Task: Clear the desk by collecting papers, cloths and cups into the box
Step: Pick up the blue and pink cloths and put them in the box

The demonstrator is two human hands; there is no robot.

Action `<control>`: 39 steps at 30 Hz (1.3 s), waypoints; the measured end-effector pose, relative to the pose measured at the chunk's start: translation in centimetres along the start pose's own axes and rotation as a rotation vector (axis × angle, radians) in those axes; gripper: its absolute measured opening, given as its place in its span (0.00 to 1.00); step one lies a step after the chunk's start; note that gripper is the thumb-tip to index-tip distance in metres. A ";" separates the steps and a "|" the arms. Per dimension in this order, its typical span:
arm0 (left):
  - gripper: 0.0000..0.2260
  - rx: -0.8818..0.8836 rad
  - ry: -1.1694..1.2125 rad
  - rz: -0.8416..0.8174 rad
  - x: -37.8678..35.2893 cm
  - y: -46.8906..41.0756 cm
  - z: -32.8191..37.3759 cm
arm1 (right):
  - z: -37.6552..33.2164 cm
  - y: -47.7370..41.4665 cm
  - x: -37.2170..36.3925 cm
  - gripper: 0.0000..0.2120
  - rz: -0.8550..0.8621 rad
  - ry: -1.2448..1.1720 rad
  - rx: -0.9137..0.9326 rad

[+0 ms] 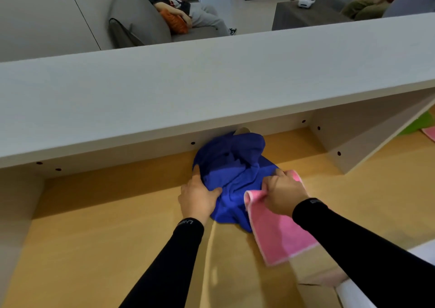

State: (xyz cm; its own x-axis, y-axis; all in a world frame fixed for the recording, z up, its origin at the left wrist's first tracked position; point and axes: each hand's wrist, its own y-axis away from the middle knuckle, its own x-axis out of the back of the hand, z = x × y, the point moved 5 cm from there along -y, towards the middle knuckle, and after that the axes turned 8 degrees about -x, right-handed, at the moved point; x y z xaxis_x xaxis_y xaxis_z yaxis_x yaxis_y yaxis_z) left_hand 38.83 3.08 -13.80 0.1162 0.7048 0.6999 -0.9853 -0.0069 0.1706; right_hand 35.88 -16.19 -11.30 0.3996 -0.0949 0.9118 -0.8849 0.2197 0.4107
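1. Two hands: left hand [200, 198] grips the one blue cloth [231, 166]; right hand [284, 191] clutches the one pink cloth [279, 237].
2. The two cloths touch, on the tabletop [94, 225] below one shelf [211, 83].

Illegible logos [186, 223] on both sleeves [179, 256]

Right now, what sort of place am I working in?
Likely an office reception or lounge: a wooden desk behind a raised white counter, with a grey sofa and low coffee table beyond. The left hand grips the blue cloth, the right hand the pink cloth.
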 end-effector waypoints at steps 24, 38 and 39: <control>0.08 -0.429 0.812 0.407 9.3 14.5 15.3 | 3.3 13.2 9.9 0.14 0.005 -1.390 0.263; 0.17 -0.603 0.998 -0.105 5.2 25.4 27.6 | 16.5 25.2 13.5 0.12 0.263 -1.598 0.349; 0.17 -0.591 1.020 -0.129 4.4 25.8 28.0 | 17.4 25.7 13.2 0.09 0.292 -1.584 0.323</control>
State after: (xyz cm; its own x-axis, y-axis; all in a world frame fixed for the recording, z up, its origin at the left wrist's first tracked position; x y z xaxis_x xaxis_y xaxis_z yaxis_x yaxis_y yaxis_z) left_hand 17.41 -13.86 13.05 0.3292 0.9182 -0.2206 -0.9097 0.2457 -0.3349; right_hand 14.21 -28.71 11.42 -0.2283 -0.9730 -0.0346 -0.9733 0.2272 0.0326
